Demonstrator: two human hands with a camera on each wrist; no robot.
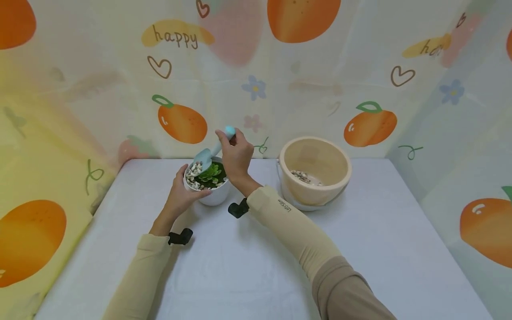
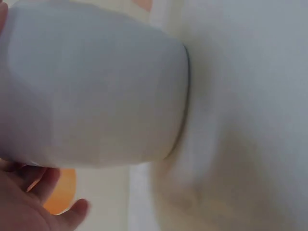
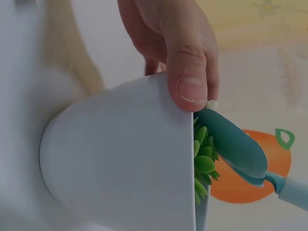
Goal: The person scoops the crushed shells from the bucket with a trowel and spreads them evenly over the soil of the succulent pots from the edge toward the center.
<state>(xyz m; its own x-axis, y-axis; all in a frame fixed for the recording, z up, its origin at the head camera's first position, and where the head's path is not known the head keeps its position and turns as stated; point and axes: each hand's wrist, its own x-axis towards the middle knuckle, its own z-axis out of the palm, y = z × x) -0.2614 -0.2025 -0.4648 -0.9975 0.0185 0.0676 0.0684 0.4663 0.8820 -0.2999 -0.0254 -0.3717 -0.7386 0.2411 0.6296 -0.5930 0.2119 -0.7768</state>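
Note:
My left hand [image 1: 179, 194] grips a white flower pot [image 1: 216, 194] at its left side, thumb along the near rim. In the pot grows a green succulent [image 1: 211, 172], with white pebbles [image 1: 194, 181] around it, mostly on the left. The right hand [image 1: 236, 156] pinches the handle of a light blue toy-like trowel [image 1: 204, 160] above the pot. Its blade slants down over the pot's far left part, beside the leaves. In the right wrist view, the trowel's blade [image 3: 238, 147] lies just past the rim, close to the left thumb [image 3: 191, 91].
To the right stands a cream bucket-like pot [image 1: 316, 192] with a small heap of pebbles [image 1: 305, 178] on its bottom. Both pots stand near the far edge of the white-covered table [image 1: 248, 275]. A fruit-patterned cloth [image 1: 296, 106] hangs right behind them.

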